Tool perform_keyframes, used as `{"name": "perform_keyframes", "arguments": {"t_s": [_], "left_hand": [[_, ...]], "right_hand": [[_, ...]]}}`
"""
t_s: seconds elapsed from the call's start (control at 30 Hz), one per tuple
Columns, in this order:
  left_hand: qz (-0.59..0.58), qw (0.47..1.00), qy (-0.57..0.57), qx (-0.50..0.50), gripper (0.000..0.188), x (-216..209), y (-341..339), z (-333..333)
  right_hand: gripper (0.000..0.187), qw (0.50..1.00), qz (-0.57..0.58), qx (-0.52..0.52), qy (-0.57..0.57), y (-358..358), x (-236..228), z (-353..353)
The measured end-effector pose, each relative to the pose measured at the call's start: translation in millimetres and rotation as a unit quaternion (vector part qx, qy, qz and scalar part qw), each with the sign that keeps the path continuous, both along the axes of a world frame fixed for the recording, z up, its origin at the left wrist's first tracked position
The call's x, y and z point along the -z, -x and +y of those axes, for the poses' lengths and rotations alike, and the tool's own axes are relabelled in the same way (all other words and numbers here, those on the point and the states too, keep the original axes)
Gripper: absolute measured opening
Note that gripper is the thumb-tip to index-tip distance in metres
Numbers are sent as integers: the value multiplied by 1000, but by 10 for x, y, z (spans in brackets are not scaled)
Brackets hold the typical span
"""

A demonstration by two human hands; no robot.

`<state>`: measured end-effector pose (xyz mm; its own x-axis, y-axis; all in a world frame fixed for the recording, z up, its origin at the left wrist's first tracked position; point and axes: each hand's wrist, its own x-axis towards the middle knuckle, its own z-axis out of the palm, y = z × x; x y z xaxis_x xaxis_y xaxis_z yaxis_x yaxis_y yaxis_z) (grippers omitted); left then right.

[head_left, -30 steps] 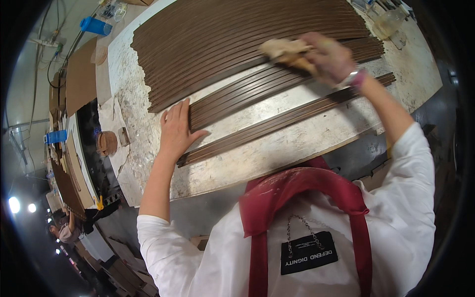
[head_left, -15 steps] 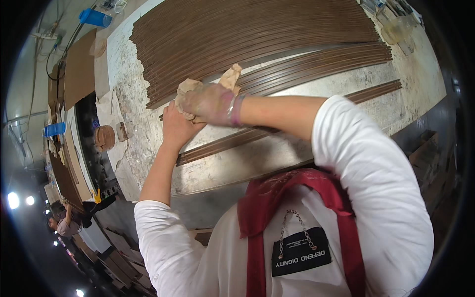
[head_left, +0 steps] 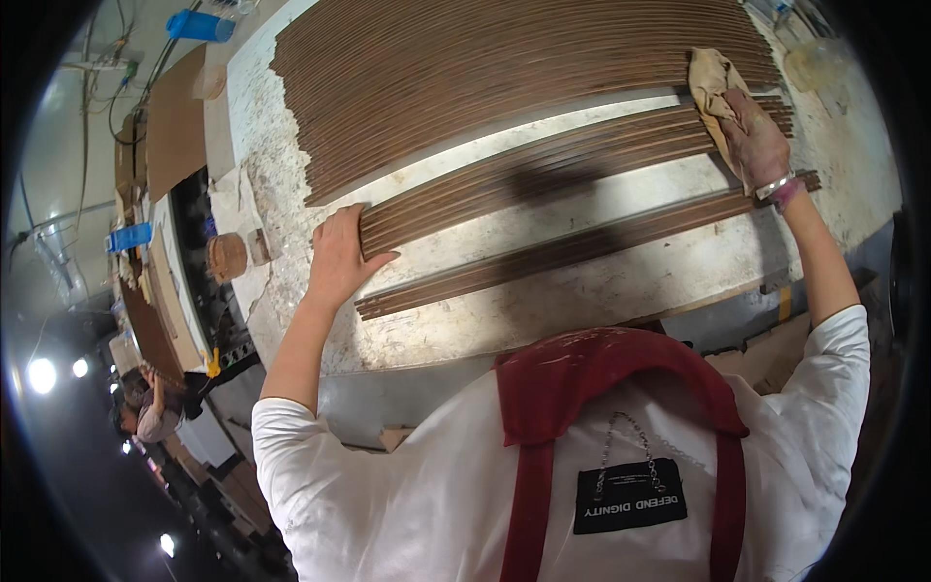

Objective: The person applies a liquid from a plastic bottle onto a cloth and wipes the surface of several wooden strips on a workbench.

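My left hand [head_left: 337, 254] is at the left ends of a middle group of long brown strips [head_left: 543, 173], its thumb spread from the fingers and its palm side against the ends. Toward the right ends of that group, my right hand [head_left: 758, 145] presses a crumpled tan cloth [head_left: 716, 82] onto the strips. The right hand looks stained and wears a bracelet. A narrow bundle of brown strips [head_left: 582, 244] lies nearer me. Beyond the middle group a wide sheet of such strips [head_left: 504, 78] covers the far part of the table.
The strips lie on a pale, stained table [head_left: 436, 339]. A round brown container [head_left: 228, 257] stands by its left edge, with a blue cup [head_left: 200, 26] farther back. Clear containers [head_left: 815, 68] sit at the far right. Another person [head_left: 155, 412] is away at the left.
My right hand has swept the cloth from near my left hand to the strips' right ends. The middle group now lies apart from the wide sheet, with bare table between them.
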<state>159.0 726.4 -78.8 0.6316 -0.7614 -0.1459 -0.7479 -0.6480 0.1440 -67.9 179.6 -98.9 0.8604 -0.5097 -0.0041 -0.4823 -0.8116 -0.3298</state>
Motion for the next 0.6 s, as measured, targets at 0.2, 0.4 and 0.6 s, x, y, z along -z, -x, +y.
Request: {"name": "perform_keyframes", "arguments": {"t_s": [0.2,0.4,0.6], "left_hand": [[-2,1000,-17,-11,98,-28,83,-328],[35,998,-51,-27,104,-58,63,-345],[24,998,-43,-31,98,-44,25,-345]], "right_hand": [[45,994,-48,-84,-50,86,29,-366],[13,897,-192,-399,12,-634,26,736],[9,851,-100,-422,-296,-1732,62,2880]]}}
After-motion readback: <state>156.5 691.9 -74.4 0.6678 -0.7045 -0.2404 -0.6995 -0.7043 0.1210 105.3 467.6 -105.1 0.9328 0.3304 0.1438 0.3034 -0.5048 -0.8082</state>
